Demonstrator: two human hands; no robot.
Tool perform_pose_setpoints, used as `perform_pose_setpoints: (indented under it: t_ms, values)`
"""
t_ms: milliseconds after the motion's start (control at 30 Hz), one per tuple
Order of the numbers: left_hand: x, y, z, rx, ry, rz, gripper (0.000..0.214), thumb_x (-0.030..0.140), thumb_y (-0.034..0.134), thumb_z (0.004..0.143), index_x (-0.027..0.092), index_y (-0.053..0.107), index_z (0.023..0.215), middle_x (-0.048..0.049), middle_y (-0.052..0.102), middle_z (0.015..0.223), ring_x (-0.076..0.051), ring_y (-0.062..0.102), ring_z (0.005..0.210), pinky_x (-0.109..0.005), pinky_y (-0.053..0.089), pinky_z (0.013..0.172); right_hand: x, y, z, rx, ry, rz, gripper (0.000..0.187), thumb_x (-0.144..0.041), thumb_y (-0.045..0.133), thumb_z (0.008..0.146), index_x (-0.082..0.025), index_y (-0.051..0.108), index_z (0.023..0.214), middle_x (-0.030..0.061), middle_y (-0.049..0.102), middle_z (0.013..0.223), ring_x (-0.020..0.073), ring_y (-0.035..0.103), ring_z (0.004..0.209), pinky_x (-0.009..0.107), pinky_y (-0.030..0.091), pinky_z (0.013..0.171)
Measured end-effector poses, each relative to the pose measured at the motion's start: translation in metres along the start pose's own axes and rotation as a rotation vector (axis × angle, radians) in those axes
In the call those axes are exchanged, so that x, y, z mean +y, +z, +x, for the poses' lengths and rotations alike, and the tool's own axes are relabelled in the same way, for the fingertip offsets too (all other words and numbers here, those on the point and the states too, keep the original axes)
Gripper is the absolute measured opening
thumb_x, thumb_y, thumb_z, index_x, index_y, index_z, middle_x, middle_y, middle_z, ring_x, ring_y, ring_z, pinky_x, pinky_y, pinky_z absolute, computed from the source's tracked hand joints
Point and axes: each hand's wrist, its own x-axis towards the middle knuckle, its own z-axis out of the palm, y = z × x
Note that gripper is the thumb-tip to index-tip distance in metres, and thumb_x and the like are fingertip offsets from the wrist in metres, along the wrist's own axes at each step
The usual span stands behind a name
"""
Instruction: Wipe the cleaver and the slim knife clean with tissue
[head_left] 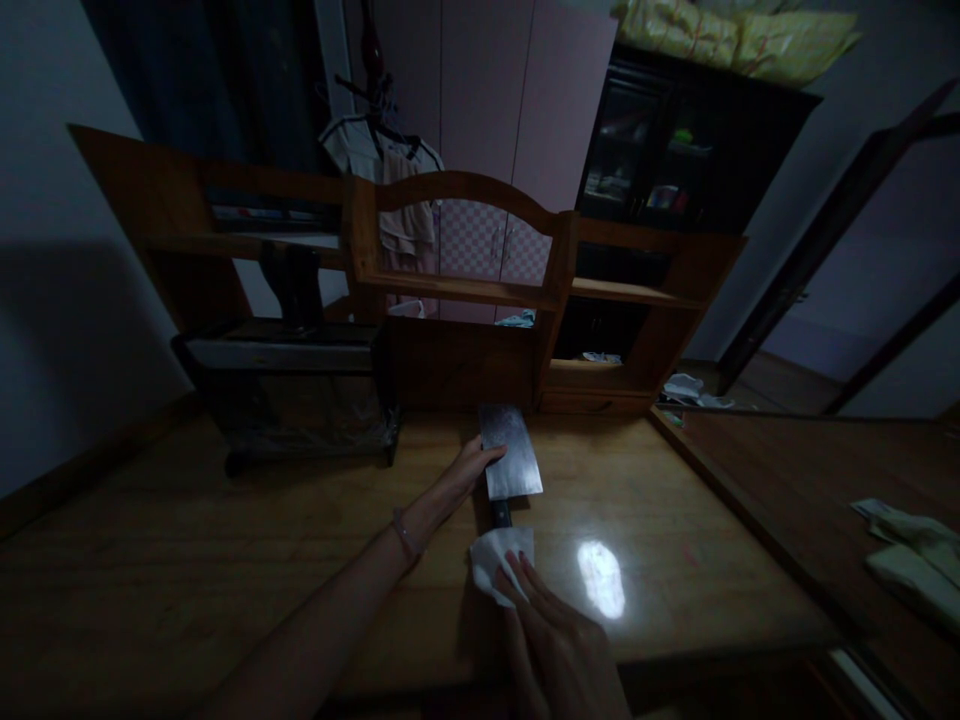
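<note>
A cleaver (513, 455) with a broad grey blade and a dark handle is over the wooden desk, its blade pointing away from me. My left hand (478, 462) grips the blade at its left edge, with the thumb lying across the flat. A white tissue (491, 560) covers the end of the handle. My right hand (551, 625) presses the tissue around the handle, fingers together; the handle end is hidden beneath it.
A knife block (292, 380) with dark handles stands at the back left of the desk (600, 500). Wooden shelves (457, 290) rise along the far edge. Yellowish cloth (919, 545) lies on a brown surface to the right.
</note>
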Motion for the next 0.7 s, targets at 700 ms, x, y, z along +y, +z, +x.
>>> perform_pose_setpoints:
  t_ms: [700]
  values:
    - [0.0, -0.003, 0.0, -0.009, 0.085, 0.08, 0.043, 0.026, 0.073, 0.069, 0.012, 0.063, 0.11, -0.0095, 0.069, 0.102, -0.019, 0.063, 0.086, -0.028, 0.046, 0.076, -0.001, 0.014, -0.014, 0.179, 0.148, 0.038, 0.035, -0.017, 0.044, 0.089, -0.023, 0.069, 0.113, 0.0054, 0.068, 0.116, 0.0215, 0.067, 0.101, 0.026, 0.058, 0.079]
